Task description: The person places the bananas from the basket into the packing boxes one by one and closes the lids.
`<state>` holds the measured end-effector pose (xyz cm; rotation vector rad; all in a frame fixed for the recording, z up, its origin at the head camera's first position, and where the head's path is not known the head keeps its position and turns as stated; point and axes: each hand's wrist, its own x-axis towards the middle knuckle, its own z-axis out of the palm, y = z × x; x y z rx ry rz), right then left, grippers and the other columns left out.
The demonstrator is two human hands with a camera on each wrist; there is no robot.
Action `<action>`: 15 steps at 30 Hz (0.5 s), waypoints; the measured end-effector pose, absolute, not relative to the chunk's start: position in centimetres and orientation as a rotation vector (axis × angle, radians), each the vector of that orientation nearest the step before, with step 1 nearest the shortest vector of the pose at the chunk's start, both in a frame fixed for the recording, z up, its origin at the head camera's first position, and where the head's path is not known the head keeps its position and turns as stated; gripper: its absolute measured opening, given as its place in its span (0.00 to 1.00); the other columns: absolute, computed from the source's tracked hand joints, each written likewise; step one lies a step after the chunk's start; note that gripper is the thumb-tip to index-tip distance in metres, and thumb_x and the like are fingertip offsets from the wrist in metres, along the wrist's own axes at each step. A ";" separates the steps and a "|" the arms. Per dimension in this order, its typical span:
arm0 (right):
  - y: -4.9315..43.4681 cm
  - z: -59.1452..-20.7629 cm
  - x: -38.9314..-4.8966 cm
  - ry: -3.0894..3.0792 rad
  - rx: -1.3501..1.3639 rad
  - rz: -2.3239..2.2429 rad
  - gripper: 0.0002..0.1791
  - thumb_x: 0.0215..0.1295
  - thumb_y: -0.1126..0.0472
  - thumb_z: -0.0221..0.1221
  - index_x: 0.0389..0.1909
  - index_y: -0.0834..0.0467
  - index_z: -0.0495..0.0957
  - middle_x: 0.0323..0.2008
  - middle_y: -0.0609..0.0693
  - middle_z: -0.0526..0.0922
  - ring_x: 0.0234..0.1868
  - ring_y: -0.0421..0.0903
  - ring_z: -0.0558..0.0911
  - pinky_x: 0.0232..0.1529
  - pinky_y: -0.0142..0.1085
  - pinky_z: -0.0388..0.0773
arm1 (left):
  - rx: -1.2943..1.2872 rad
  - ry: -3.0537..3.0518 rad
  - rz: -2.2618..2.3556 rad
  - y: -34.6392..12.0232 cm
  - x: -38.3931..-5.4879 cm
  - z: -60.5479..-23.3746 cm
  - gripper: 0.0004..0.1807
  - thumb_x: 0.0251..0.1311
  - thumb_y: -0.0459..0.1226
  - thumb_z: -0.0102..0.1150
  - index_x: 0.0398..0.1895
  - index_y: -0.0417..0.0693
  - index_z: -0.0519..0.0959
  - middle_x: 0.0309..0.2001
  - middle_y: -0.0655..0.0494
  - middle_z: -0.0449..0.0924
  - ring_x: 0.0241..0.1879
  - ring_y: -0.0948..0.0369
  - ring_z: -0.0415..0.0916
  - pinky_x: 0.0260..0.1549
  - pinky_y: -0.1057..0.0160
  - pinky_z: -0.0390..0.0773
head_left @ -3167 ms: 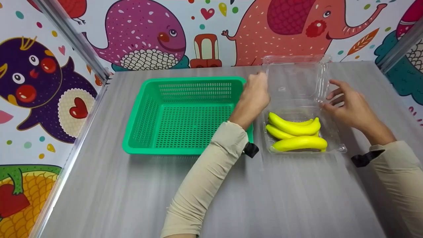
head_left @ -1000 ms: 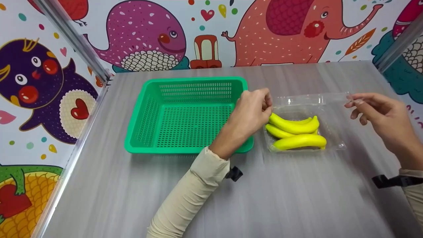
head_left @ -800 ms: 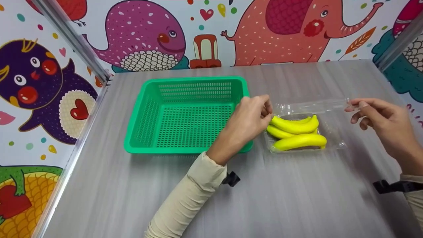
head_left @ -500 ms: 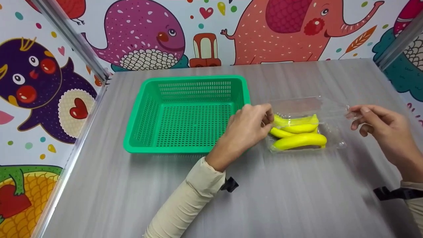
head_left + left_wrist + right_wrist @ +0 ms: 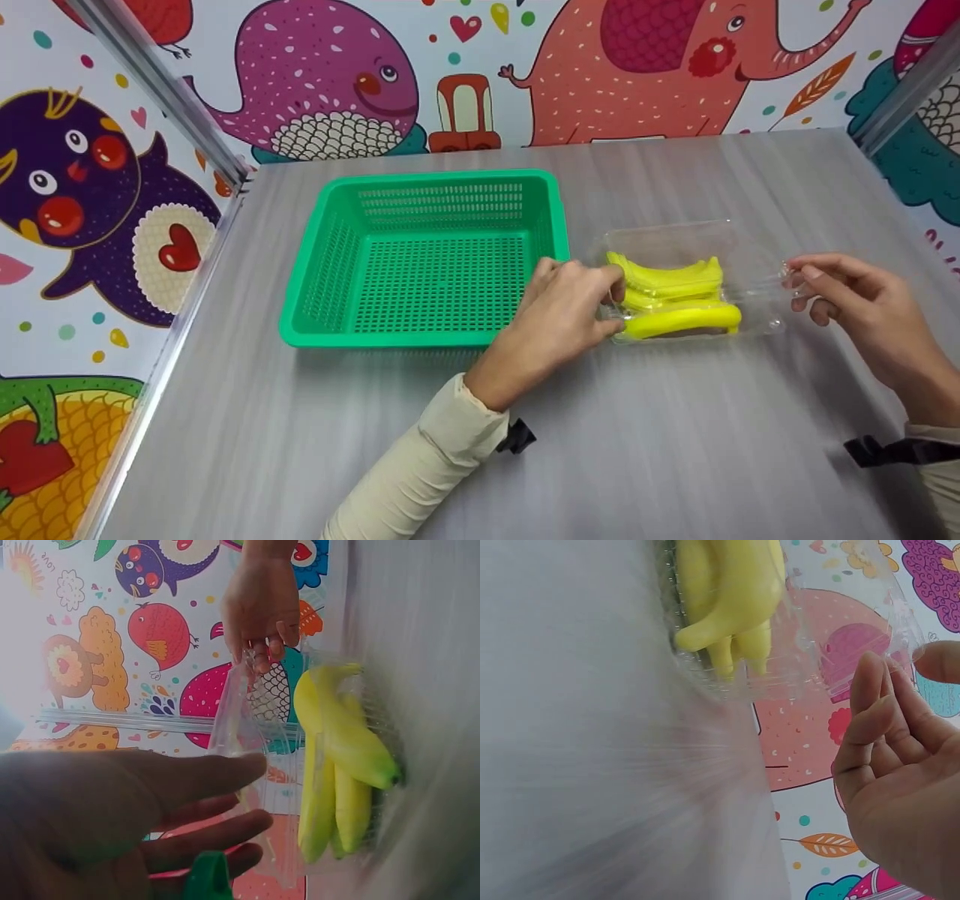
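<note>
A clear plastic clamshell box (image 5: 761, 330) holds several yellow bananas (image 5: 679, 319) and lies on the table right of the basket. Its hinged lid (image 5: 675, 241) is tilted over the bananas, partly lowered. At the lid's left edge, my left hand (image 5: 564, 309) holds it between thumb and fingers; in the left wrist view the thumb (image 5: 236, 771) lies against the lid. My right hand (image 5: 862, 304) pinches the lid's right corner tab, with the other fingers loosely bent. The right wrist view shows this pinch at the lid's corner (image 5: 900, 641), apart from the bananas.
A green plastic basket (image 5: 291, 300) with nothing in it stands left of the box, its right side close behind my left hand. Cartoon-printed walls (image 5: 465, 45) rise behind and to the left of the grey table (image 5: 637, 450).
The lid stood upright 3.2 seconds ago; both hands have since brought it forward and down over the bananas. My right hand has moved from the lid's side to its corner tab. The basket stays put.
</note>
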<state>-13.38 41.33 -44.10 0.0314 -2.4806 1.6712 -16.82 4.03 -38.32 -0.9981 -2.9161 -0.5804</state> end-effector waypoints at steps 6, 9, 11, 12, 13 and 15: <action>41.4 -44.8 -13.0 -2.556 0.028 1.597 0.16 0.82 0.64 0.58 0.63 0.66 0.80 0.43 0.43 0.85 0.32 0.44 0.79 0.28 0.31 0.77 | -1.048 -2.941 -0.445 4.3 -16.2 -38.6 0.20 0.55 0.50 0.85 0.49 0.63 0.88 0.46 0.70 0.92 0.47 0.64 0.82 0.67 0.51 0.70; 41.3 -45.1 -12.9 -2.583 0.059 1.570 0.16 0.82 0.65 0.59 0.64 0.63 0.80 0.41 0.45 0.83 0.29 0.45 0.76 0.27 0.33 0.75 | -1.075 -2.930 -0.375 4.3 -16.1 -38.9 0.21 0.53 0.50 0.86 0.49 0.64 0.88 0.47 0.71 0.92 0.49 0.63 0.82 0.70 0.49 0.68; 41.2 -45.2 -12.7 -2.592 0.071 1.568 0.16 0.81 0.65 0.59 0.65 0.63 0.80 0.40 0.47 0.82 0.28 0.46 0.75 0.25 0.34 0.74 | -1.081 -2.923 -0.352 4.4 -16.0 -39.0 0.21 0.52 0.50 0.86 0.49 0.64 0.88 0.47 0.72 0.91 0.49 0.63 0.82 0.71 0.48 0.67; 41.1 -45.3 -12.7 -2.604 0.071 1.552 0.16 0.81 0.65 0.60 0.65 0.62 0.80 0.40 0.47 0.82 0.27 0.46 0.74 0.25 0.35 0.73 | -1.081 -2.919 -0.345 4.4 -15.9 -39.1 0.21 0.52 0.50 0.87 0.48 0.64 0.88 0.47 0.73 0.91 0.48 0.63 0.82 0.71 0.48 0.67; 41.0 -45.4 -12.6 -2.614 0.069 1.542 0.16 0.81 0.64 0.60 0.65 0.61 0.80 0.40 0.46 0.81 0.27 0.46 0.74 0.25 0.36 0.72 | -1.079 -2.915 -0.338 4.4 -15.9 -39.2 0.21 0.52 0.50 0.87 0.48 0.64 0.88 0.46 0.73 0.91 0.48 0.63 0.82 0.71 0.49 0.67; 40.9 -45.5 -12.5 -2.628 0.062 1.521 0.17 0.81 0.63 0.61 0.65 0.60 0.80 0.40 0.45 0.81 0.27 0.46 0.73 0.24 0.37 0.71 | -1.073 -2.908 -0.331 4.4 -15.9 -39.3 0.22 0.51 0.50 0.87 0.48 0.64 0.88 0.46 0.73 0.91 0.48 0.63 0.82 0.71 0.49 0.67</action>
